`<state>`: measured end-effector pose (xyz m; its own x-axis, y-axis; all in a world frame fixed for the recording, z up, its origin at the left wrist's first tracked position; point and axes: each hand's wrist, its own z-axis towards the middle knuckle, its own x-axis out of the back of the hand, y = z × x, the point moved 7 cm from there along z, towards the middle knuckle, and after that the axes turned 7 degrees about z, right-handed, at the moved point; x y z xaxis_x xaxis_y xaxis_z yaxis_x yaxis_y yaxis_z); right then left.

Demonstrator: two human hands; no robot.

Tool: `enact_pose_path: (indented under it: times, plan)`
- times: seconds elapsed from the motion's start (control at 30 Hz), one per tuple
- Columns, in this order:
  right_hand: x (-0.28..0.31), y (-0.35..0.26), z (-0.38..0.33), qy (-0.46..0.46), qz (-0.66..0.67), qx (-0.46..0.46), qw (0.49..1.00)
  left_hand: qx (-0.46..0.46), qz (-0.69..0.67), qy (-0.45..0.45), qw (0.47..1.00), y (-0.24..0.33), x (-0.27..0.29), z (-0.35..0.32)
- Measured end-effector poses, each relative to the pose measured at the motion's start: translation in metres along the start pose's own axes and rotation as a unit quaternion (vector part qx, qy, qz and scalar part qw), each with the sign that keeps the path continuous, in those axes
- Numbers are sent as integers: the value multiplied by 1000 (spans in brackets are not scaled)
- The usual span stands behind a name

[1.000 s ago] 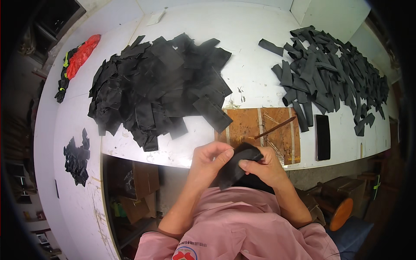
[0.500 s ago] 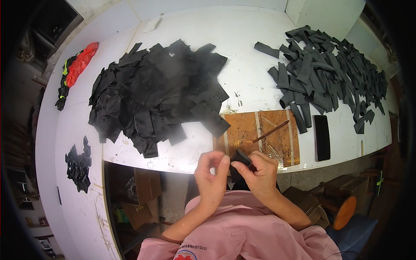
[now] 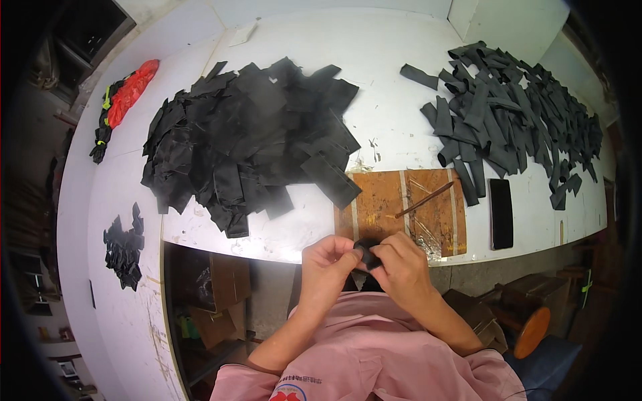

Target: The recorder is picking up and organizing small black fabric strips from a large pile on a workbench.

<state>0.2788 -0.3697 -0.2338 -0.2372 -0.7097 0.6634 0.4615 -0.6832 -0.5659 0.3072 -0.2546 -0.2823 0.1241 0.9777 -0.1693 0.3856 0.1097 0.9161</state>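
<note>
Pinching a small black piece (image 3: pixel 366 253) between them, the left hand (image 3: pixel 326 267) and right hand (image 3: pixel 401 269) meet just off the near edge of the white table (image 3: pixel 401 80), fingertips pressed onto the material from both sides. Just beyond sits a brown board (image 3: pixel 381 204) with a thin stick (image 3: pixel 423 200) lying on it. Far left spreads a big heap of black pieces (image 3: pixel 247 140); far right, a pile of dark strips (image 3: pixel 515 120).

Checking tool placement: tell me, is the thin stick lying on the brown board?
Yes, the thin stick lies slantwise on the brown board, beyond both hands.
</note>
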Motion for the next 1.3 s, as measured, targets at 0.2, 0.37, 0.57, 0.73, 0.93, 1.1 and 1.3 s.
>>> enact_pose_path:
  times: [0.2, 0.37, 0.57, 0.73, 0.93, 1.1, 1.3]
  plan:
    - [1, 20, -4, 6, 281, -152, 948, -79, 123, -24, 989, 0, -3, -4]
    - [-7, 10, 3, 35, 123, -83, 988, -285, 331, 188, 880, 26, -3, -22]
    - [-13, 31, -4, 68, 173, -178, 966, -10, -84, 16, 996, -12, 8, 10]
    - [-54, 50, -31, 18, 684, -379, 623, 7, -136, -113, 984, -5, -4, 9]
    - [-59, 35, -23, -25, 700, -391, 598, -317, 308, 165, 882, 29, 0, -15]
    - [-56, 50, -30, 4, 697, -386, 604, -79, -63, -44, 994, 5, 3, 5]
    - [-31, 36, -23, 48, 742, -323, 585, 134, -329, -385, 852, 15, -43, -26]
